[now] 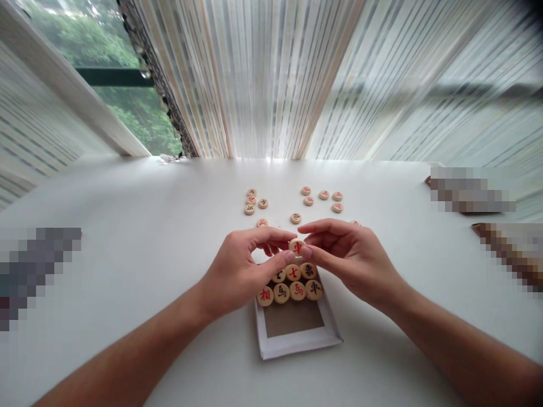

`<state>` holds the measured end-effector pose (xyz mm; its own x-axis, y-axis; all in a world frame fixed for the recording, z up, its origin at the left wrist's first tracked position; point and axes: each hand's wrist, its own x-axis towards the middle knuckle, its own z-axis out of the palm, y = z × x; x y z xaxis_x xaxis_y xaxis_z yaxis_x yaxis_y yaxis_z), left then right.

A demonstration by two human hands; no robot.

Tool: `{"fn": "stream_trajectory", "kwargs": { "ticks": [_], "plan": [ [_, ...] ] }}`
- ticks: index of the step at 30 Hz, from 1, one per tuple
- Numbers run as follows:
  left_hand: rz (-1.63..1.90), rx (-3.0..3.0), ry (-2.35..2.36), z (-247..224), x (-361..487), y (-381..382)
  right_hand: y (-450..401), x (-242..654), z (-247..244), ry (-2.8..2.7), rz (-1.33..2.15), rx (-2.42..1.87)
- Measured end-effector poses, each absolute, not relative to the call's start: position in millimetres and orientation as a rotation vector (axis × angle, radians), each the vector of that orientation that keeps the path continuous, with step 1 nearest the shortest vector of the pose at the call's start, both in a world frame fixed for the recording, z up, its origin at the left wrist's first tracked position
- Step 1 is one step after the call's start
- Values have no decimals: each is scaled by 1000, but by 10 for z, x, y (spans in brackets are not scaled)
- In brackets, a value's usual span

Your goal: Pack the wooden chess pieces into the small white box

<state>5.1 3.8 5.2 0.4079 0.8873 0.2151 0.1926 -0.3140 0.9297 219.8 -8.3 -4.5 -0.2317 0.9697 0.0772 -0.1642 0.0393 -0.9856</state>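
Note:
A round wooden Chinese chess piece (pixel 297 247) with a red character is held up between my two hands, over the far part of a shallow white box (pixel 299 341). My left hand (pixel 250 263) pinches it from the left, thumb below and forefinger above. From the right, my right hand (pixel 350 251) has its thumb against the piece's face, its other fingers curled behind. Inside the box, rows of pieces lie face up, among them a red-marked piece (pixel 265 295) and a black-marked piece (pixel 314 289). My left thumb partly covers the farther row. The box's near part shows bare brown bottom.
Loose chess pieces are scattered beyond my hands, including a black-marked one (pixel 296 217) and a red-marked one (pixel 324 195). Pixelated objects lie on the white table (pixel 169 203) at the far left and right. Striped curtains (pixel 267 79) hang along the table's back edge.

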Motion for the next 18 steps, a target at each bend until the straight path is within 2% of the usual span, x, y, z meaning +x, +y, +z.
{"fn": "stream_trajectory", "kwargs": {
  "ticks": [18],
  "plan": [
    [1080, 1724, 976, 105, 85, -37, -146, 2166, 44, -1373, 1212, -1000]
  ]
}}
